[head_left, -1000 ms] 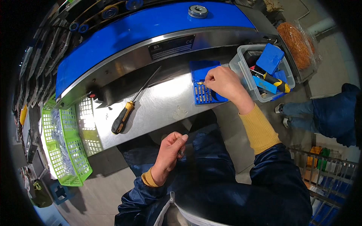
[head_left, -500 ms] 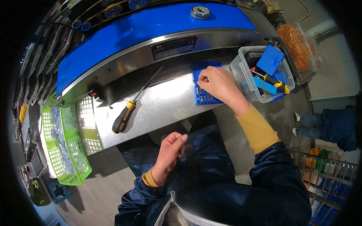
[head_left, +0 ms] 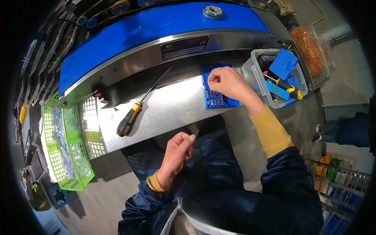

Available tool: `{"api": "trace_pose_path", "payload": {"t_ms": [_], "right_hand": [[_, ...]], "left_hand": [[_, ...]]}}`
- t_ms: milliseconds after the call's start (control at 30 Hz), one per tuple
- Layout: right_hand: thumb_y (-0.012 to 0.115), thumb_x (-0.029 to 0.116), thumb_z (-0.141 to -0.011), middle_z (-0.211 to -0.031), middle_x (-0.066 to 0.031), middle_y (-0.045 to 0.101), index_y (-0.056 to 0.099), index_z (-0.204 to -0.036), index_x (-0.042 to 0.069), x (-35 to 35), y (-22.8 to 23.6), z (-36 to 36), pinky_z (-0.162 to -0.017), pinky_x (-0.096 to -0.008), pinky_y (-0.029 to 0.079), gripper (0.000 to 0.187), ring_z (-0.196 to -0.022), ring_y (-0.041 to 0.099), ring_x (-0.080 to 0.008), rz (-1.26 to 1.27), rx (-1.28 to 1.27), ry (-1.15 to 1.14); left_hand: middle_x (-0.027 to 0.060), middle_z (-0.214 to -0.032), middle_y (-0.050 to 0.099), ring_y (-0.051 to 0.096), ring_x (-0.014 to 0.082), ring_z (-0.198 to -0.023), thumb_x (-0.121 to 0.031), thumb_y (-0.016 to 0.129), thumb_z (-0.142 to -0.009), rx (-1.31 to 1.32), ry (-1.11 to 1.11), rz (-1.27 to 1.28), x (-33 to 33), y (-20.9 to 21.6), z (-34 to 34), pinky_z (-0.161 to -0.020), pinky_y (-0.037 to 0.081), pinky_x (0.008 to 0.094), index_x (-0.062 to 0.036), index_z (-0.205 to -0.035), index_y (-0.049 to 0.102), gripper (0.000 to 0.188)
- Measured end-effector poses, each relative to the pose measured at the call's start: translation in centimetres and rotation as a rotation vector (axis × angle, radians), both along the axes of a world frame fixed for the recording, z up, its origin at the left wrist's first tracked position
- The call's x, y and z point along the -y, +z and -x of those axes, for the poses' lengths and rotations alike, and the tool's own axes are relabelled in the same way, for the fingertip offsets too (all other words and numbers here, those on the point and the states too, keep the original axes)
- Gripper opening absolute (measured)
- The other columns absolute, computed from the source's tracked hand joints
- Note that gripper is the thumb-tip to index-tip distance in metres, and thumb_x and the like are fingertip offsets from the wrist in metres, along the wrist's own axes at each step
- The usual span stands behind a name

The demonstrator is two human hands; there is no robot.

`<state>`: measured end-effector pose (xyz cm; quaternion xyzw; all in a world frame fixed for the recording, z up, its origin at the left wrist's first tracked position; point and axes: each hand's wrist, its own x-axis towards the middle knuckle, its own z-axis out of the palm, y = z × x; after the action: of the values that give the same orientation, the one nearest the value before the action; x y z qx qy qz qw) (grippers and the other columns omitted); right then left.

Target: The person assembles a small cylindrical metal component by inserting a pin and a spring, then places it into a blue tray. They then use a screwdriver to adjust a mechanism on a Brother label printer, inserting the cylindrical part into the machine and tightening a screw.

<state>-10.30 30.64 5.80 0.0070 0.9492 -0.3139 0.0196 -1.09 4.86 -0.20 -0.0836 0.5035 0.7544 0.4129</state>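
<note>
My right hand (head_left: 230,85) is over an open blue case (head_left: 232,103), its thumb and forefinger pinched together above the case's upper left part. Rows of small metal pieces stand in the case, and my hand hides some of them. Whatever the pinch holds is too small to make out. Above my lap, my left hand (head_left: 177,154) is closed, thumb against bent fingers. A shiny bit shows below those fingers, but its kind is unclear. A yellow-and-black screwdriver (head_left: 130,120) lies on the metal ledge (head_left: 164,113), left of the case.
Right of the case stands a clear plastic bin (head_left: 260,84) with blue boxes and another screwdriver (head_left: 288,88). A round metal piece (head_left: 212,12) sits on the blue belt (head_left: 156,29). At the left is a green basket (head_left: 80,162); another person (head_left: 346,129) stands at the far right.
My right hand has risen slightly off the metal pieces, uncovering more of the case. The left hand stays closed above my lap, turned a little. The view has shifted slightly.
</note>
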Motion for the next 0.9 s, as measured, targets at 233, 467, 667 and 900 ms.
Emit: {"api": "trace_pose_path", "payload": {"t_ms": [233,467,667,900], "right_hand": [[0.068,0.015,-0.078,-0.077,-0.0118,0.066,0.07,-0.082,0.0,-0.2,0.7,-0.5,-0.067,-0.0343,0.05,0.016,-0.072,0.064,-0.0228,-0.104,-0.011,-0.012],[0.067,0.015,-0.075,-0.075,-0.0107,0.064,0.068,-0.073,0.004,1.4,0.3,-0.2,-0.065,-0.0411,0.049,0.011,-0.072,0.062,-0.0308,-0.329,-0.015,0.055],[0.067,0.011,-0.082,-0.077,-0.0066,0.068,0.065,-0.076,0.001,0.1,0.3,-0.1,-0.064,-0.0309,0.05,0.012,-0.07,0.066,-0.019,0.115,0.032,0.01],[0.064,0.01,-0.088,-0.083,-0.0088,0.07,0.063,-0.086,-0.001,-1.3,0.0,-2.0,-0.068,-0.0257,0.052,0.011,-0.073,0.068,-0.0121,0.689,0.175,-0.208]], "left_hand": [[-0.0027,-0.074,0.056,0.048,0.0044,-0.058,-0.022,0.061,-0.097,-0.029,0.019,-0.06,-0.2,0.2,0.6,-0.05,0.037,0.0191,-0.009,-0.089,0.056,0.016],[-0.003,-0.075,0.056,0.047,0.004,-0.058,-0.021,0.06,-0.097,-0.02,0.027,-0.039,-0.1,0.2,0.4,-0.05,0.036,0.0193,-0.0088,-0.09,0.057,0.014],[-0.0029,-0.073,0.055,0.045,0.0034,-0.057,-0.022,0.061,-0.096,-0.005,0.039,-0.054,-0.1,0.7,0.8,-0.049,0.034,0.0191,-0.0081,-0.089,0.057,0.016],[-0.0042,-0.071,0.053,0.041,0.0022,-0.055,-0.024,0.063,-0.095,-0.073,0.034,-0.036,-2.2,1.5,2.9,-0.048,0.031,0.0177,-0.0085,-0.09,0.058,0.017]]}}
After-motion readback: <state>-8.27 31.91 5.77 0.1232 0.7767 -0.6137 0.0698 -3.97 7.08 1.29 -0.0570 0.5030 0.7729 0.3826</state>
